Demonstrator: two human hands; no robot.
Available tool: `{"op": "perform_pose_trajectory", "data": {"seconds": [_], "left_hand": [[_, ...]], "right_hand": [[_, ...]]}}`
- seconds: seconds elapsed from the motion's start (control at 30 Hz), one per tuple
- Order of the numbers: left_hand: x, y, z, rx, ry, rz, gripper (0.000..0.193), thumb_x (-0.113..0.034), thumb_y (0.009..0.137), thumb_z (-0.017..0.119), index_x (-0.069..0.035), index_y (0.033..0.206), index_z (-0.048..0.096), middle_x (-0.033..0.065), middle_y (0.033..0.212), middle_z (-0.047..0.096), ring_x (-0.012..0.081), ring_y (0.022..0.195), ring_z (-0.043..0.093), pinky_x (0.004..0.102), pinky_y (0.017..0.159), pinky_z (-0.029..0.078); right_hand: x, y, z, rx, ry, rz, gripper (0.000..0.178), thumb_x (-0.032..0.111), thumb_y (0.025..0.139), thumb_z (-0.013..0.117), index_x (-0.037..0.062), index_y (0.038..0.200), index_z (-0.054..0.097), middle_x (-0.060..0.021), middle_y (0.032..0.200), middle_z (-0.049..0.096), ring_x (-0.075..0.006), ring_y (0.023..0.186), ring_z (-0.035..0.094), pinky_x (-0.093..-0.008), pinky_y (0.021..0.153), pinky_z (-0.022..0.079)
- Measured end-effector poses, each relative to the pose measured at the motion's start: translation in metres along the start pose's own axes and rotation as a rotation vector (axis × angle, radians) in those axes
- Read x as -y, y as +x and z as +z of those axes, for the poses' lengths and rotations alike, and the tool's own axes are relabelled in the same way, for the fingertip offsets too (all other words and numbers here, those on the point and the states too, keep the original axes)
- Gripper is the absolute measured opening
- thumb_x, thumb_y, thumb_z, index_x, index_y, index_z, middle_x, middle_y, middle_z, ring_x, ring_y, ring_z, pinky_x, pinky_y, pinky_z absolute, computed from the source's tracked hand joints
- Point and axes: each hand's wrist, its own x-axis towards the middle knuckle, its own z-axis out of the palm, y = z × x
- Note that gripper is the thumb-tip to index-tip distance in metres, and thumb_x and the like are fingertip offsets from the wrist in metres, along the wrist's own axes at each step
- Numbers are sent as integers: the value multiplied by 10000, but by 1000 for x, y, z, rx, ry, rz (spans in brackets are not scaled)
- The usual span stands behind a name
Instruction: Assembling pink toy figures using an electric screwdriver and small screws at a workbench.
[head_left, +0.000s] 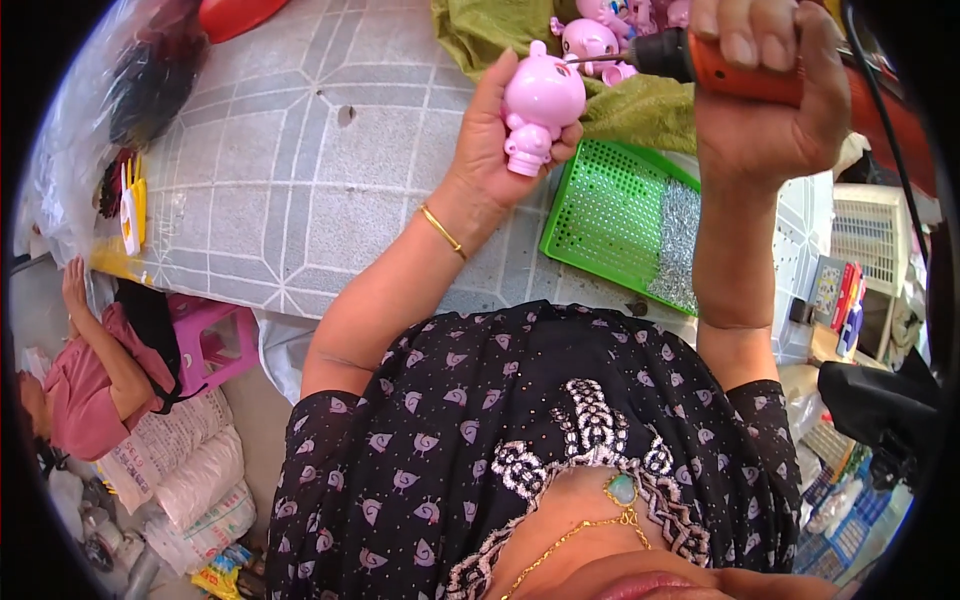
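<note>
Nearest is the person's black blouse [440, 400], printed with pale birds, on the near side of the green basket [607, 208], which is the landmark here. The basket lies aslant on the gray patterned tabletop [390, 150]; a heap of small silvery metal pieces [679, 240] fills its right-hand end. Just past its far left corner, the left hand [495, 150] is closed round a pink figure [541, 95]. The figure rests in that palm, the thumb along its left side and the fingers coming round from underneath, with fingertips showing at its lower right; its big round head points away from the basket and its narrow ringed end toward the person. Beyond the basket's right end, the right hand [770, 125] is wrapped tightly round an orange power driver [740, 76]. The driver's thin bit reaches leftward to the figure's head, by the eye; whether the tip touches it, I cannot tell. Behind the basket spreads an olive cloth [645, 110], with more pink figures [590, 40] lying on its far part. Off to the basket's right stands a cream slatted crate [867, 240]. Well to its left, past the table edge, are a pink stool [232, 345] and a co-worker in a pink top [95, 390].
</note>
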Motion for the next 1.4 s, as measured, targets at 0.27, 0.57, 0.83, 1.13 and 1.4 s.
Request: {"op": "perform_pose_trajectory", "data": {"seconds": [0.27, 0.57, 0.83, 1.13, 1.4], "left_hand": [[0, -2, 4, 45, 25, -1, 610, -574, 873, 572, -22, 1131, 556, 187, 905, 628, 222, 646, 563, 269, 455, 433], [0, -1, 2, 118, -9, 2, 634, -580, 874, 563, -16, 1162, 544, 195, 928, 628, 217, 652, 558, 266, 457, 446], [-1, -4, 3, 82, 13, 20, 642, -588, 873, 559, -11, 1153, 546, 186, 940, 631, 214, 658, 561, 269, 459, 447], [4, -5, 9, 59, 84, 89, 614, -579, 866, 575, -10, 1098, 572, 157, 875, 645, 210, 619, 565, 279, 464, 434], [5, -8, 14, 6, 246, 198, 571, -554, 865, 598, -32, 1095, 577, 115, 835, 646, 210, 630, 607, 307, 475, 439]], "right_hand": [[0, 6, -4, 118, -1590, -296, 219, 203, 985, 499, 129, 796, 417, 22, 632, 405, -103, 534, 443, -281, 585, 417], [3, 3, -9, 138, -1626, -285, 214, 201, 987, 490, 131, 798, 416, 22, 635, 413, -101, 535, 448, -278, 587, 423], [3, -1, -12, 134, -1587, -260, 165, 185, 976, 519, 116, 861, 425, 15, 651, 434, -107, 550, 472, -283, 601, 445], [45, 2, -11, 308, -1494, -18, 161, 212, 970, 474, 119, 862, 549, 30, 720, 449, -135, 680, 439, -358, 739, 370], [44, -2, 0, 328, -1536, -45, 157, 214, 962, 488, 109, 939, 601, 28, 721, 467, -135, 679, 450, -357, 735, 379]]}}
